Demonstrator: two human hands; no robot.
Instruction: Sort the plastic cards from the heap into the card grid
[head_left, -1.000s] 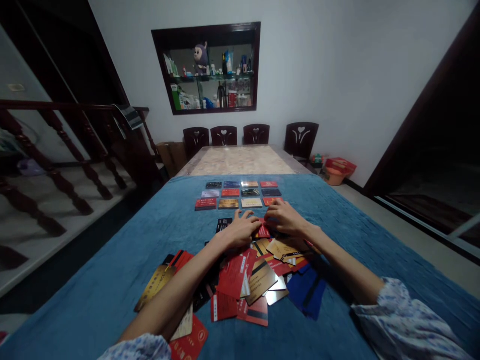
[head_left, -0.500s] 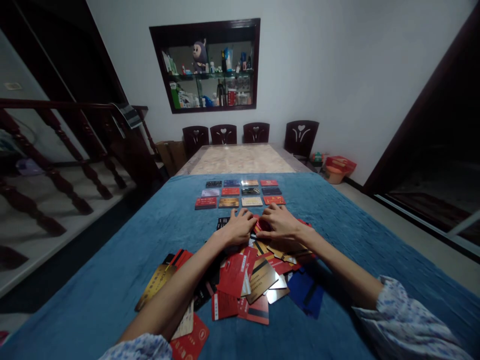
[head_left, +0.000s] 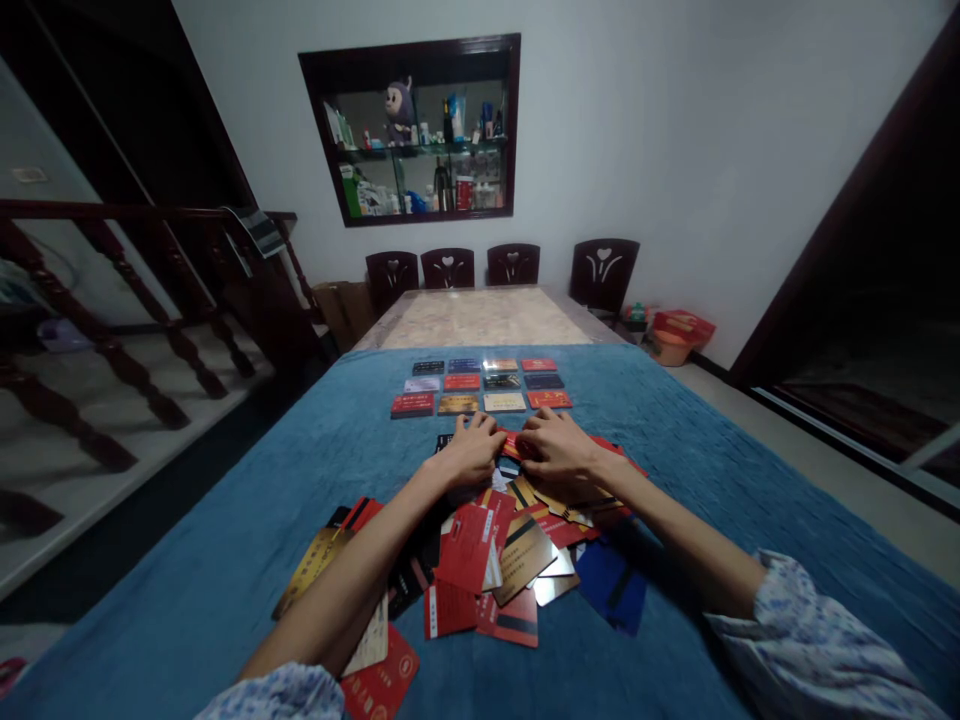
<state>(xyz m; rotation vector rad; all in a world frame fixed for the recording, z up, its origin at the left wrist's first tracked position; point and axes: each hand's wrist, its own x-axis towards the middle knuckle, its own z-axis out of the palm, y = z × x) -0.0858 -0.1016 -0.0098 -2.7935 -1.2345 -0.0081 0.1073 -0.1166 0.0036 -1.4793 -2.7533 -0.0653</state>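
Note:
Between my two hands, at the far edge of a loose heap, lies a red card (head_left: 511, 443). My left hand (head_left: 474, 450) has its fingers bent over the cards, its fingertips by that card's left end. My right hand (head_left: 556, 446) closes on the card's right end with thumb and fingers. The heap spreads below my hands, with red cards (head_left: 465, 548), a gold card (head_left: 527, 556) and blue cards (head_left: 613, 583). Past my hands, three rows of cards stand on the cloth; a cream card (head_left: 505, 402) is in the nearest row.
A blue cloth (head_left: 247, 520) covers the near table. Gold and red cards (head_left: 319, 562) lie under my left forearm, and another red card (head_left: 386, 675) lies near the front. Beyond the cloth are the bare tabletop (head_left: 480, 317) and dark chairs (head_left: 604, 275).
My left hand has shifted slightly left, away from my right hand, and more of the red card shows between them. The rows of cards look the same.

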